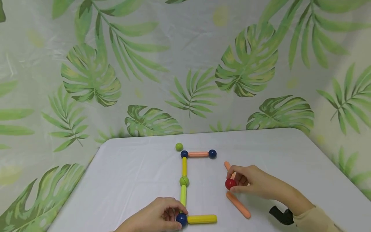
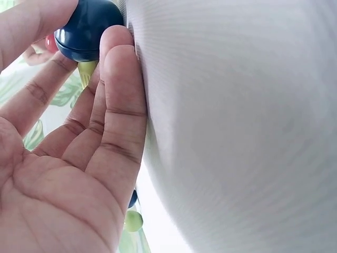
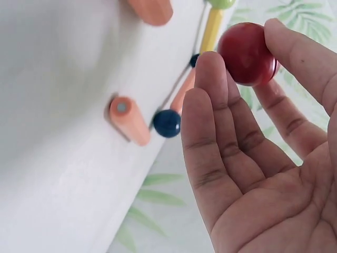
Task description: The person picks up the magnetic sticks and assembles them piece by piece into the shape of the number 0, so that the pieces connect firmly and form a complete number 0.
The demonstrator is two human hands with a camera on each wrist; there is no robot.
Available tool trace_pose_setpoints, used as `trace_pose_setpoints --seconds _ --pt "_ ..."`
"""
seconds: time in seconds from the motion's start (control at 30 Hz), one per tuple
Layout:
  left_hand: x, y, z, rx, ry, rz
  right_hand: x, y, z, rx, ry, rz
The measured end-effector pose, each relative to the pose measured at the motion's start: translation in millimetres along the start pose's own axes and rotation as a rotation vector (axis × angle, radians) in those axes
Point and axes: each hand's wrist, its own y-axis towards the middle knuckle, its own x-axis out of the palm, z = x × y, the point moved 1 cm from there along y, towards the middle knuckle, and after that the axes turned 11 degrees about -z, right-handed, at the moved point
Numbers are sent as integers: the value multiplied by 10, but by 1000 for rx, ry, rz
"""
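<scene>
My left hand [image 1: 160, 215] pinches a dark blue ball [image 1: 181, 219] at the near corner of a chain of rods and balls on the table. From that ball a yellow rod [image 1: 202, 219] points right, and a lime rod [image 1: 183, 195] runs away to a green ball [image 1: 184, 181]. In the right wrist view, a red ball [image 3: 248, 54] sits between thumb and fingertips of my right hand [image 3: 258, 163], raised off the table. Two loose orange rods lie close to that hand: one nearer me [image 1: 238, 205], the other [image 1: 227, 165] partly hidden behind the fingers.
Beyond the green ball, a second yellow rod [image 1: 184, 166] leads to a blue ball [image 1: 184, 154], then a pink-orange rod [image 1: 198, 154] and another blue ball [image 1: 212, 153]. A loose green ball [image 1: 179, 147] stands at the back. A black curved object [image 1: 281, 215] lies beneath the right forearm.
</scene>
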Motion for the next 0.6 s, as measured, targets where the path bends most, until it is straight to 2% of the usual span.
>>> trace_pose_setpoints --seconds 0.27,0.6 --pt "-31 -66 24 -28 3 19 214 79 -129 -26 39 -74" --pt "-12 -9 20 -10 28 17 433 35 -179 9 24 -142"
